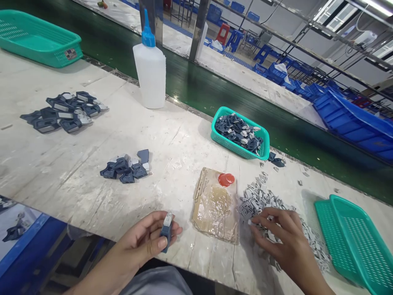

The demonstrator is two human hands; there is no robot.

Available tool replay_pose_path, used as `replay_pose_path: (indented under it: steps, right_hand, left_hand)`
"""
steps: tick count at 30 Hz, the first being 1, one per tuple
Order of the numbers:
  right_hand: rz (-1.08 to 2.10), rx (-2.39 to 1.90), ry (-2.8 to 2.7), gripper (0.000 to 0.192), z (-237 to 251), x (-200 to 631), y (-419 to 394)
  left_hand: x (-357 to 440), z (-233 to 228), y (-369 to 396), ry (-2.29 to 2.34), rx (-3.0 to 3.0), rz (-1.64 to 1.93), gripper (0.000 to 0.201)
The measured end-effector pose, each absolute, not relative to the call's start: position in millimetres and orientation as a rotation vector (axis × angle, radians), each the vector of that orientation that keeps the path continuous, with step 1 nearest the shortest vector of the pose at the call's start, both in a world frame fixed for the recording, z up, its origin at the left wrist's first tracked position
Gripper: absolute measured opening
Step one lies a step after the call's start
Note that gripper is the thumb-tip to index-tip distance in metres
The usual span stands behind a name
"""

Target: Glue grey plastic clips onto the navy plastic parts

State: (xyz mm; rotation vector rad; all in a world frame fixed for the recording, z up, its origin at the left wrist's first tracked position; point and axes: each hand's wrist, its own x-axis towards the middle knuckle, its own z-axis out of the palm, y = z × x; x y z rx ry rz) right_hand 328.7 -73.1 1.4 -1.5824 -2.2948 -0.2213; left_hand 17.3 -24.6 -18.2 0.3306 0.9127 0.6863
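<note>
Dark blue plastic, grey-tipped: one piece, grasped in the left hand, above the near edge of the counter. Pose: palm turned upward, fingers curled behind, thumb pressed on the lower front, piece nearly upright with its grey end on top.

Right hand: palm down, wrist raised, fingers bent over a heap of small grey parts; thumb and index finger meet near a tiny whitish part, whether gripped cannot be told.

Labels: one sticker, dark and pale, on the far-left green basket; print too blurred to read. White squeeze bottle, blue nozzle, plain side showing.

Between the hands: cardboard pad, glossy-coated, red disc-like item on its far end.

Further stock: small green basket filled with dark blue pieces; two loose clusters of the same, larger and smaller, at left.
</note>
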Motion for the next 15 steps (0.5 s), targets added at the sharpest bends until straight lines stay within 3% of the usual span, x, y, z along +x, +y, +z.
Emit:
replay_pose_path:
  steps: [7, 15]
  right_hand:
    - [-0.319, -1.604, -2.196, 0.003, 0, 285, -27]
    - [-0.294, -1.624, -2.222, 0.012, -18, 274, -8]
  left_hand:
    - [19, -11, -28, 0.942, 0.188, 0.63, 0.046]
    - [9, -8, -31, 0.946, 0.177, 0.67, 0.051]
